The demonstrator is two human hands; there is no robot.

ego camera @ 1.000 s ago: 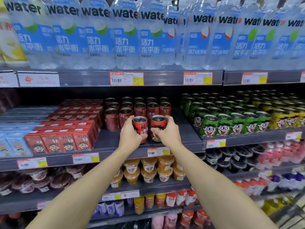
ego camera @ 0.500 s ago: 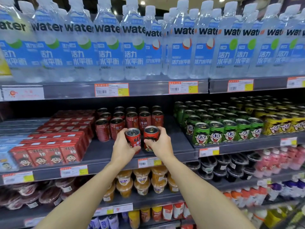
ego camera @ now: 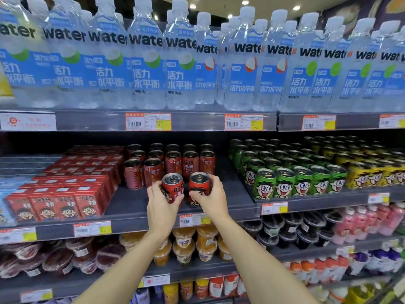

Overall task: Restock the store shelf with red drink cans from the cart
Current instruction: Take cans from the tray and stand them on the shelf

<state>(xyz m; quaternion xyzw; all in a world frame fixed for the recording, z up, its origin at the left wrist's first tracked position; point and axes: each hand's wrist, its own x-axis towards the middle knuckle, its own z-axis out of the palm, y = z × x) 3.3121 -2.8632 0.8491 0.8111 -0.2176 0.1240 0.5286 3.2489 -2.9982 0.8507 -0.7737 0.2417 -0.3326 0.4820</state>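
Two red drink cans are held side by side over the front of the grey middle shelf (ego camera: 129,205). My left hand (ego camera: 161,208) grips the left red can (ego camera: 173,187), which leans slightly left. My right hand (ego camera: 211,197) grips the right red can (ego camera: 198,186), which stands upright near the shelf surface. Whether either can touches the shelf I cannot tell. Behind them stand several more red cans (ego camera: 173,161) in rows. The cart is out of view.
Red drink cartons (ego camera: 63,200) fill the shelf to the left, green cans (ego camera: 285,181) and yellow cans (ego camera: 372,172) to the right. Water bottles (ego camera: 149,62) line the shelf above. Jelly cups (ego camera: 186,244) and other cups sit on the shelf below.
Both hands stay on their cans at the shelf front; the left can now leans a little more. The camera has tilted upward, so the shelves sit lower in view.
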